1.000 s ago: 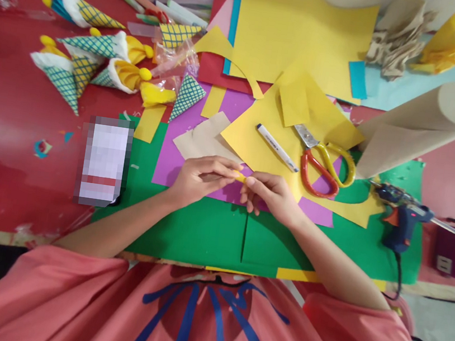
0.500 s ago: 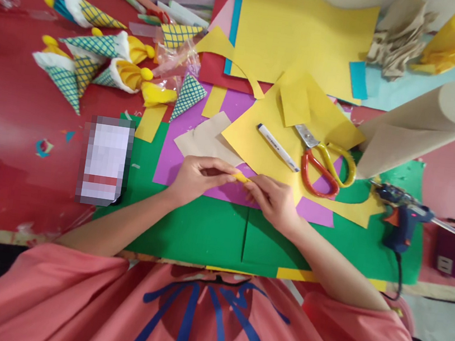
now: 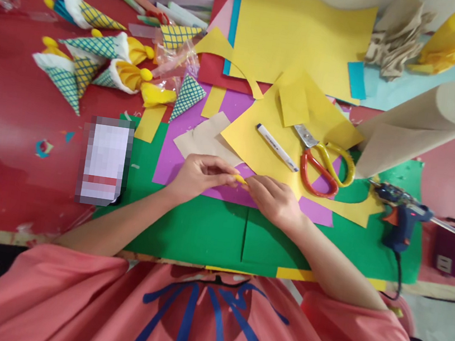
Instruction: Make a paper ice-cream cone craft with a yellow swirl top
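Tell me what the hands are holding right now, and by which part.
A small yellow piece, pinched between both hands: the left hand grips its left end, the right hand its right end. Only a sliver shows between the fingertips, so its shape cannot be told.

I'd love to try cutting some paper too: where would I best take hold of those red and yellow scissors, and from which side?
Take the scissors by the two handle loops, one red, one yellow, which lie toward the near right. The shut metal blades point up-left, toward the white marker. So come in from the lower right, near the glue gun, and slip your fingers through the loops. They lie flat on yellow paper, clear of both hands.
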Tool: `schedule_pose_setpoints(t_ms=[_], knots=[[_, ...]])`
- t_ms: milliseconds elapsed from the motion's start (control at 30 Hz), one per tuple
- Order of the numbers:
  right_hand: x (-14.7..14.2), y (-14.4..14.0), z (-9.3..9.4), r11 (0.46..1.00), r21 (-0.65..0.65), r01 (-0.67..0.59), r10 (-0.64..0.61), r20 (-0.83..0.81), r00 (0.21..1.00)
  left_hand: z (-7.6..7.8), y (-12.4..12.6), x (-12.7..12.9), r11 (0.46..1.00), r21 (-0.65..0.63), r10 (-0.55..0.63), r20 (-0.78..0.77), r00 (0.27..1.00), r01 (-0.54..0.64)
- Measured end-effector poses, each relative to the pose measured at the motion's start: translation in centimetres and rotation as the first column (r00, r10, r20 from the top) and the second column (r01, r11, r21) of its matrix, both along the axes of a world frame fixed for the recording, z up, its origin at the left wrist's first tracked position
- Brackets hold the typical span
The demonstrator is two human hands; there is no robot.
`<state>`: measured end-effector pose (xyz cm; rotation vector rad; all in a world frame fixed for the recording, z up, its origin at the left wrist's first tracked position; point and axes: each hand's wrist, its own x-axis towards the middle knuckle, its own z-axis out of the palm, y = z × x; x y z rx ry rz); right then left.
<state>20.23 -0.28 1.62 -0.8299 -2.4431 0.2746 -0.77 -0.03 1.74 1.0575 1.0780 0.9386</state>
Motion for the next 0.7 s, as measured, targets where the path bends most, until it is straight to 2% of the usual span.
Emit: schedule_pose_setpoints(t_ms=[167,267,467,600,700], knots=[[-0.6,0.2,0.1,0.979,-0.186,0.087,-0.103,-0.077,0.992,-0.5,0.0,-0.1,0.989,0.146,0.000,-0.028,1.000,0.004],[-0.7,0.4,0.1,0.952,-0.284,0.110,-0.158,-0.151,0.976,-0.7,-0.1,-0.2,0.981,0.191,-0.027,-0.041,0.999,0.034],[-0.8,0.6,0.3,0.875,-0.476,0.086,-0.214,-0.223,0.951,-1.0,-0.1,-0.3,0.973,0.230,-0.008,-0.069,0.998,0.023],[-0.8,0.5,0.2,0.802,-0.595,0.054,-0.278,-0.290,0.916,-1.2,0.0,-0.3,0.973,0.231,0.021,-0.065,0.998,-0.005],[-0.9,0.4,0.0,0.796,-0.605,0.005,-0.289,-0.372,0.882,-1.2,0.0,-0.3,0.976,0.216,0.015,-0.052,0.999,-0.003]])
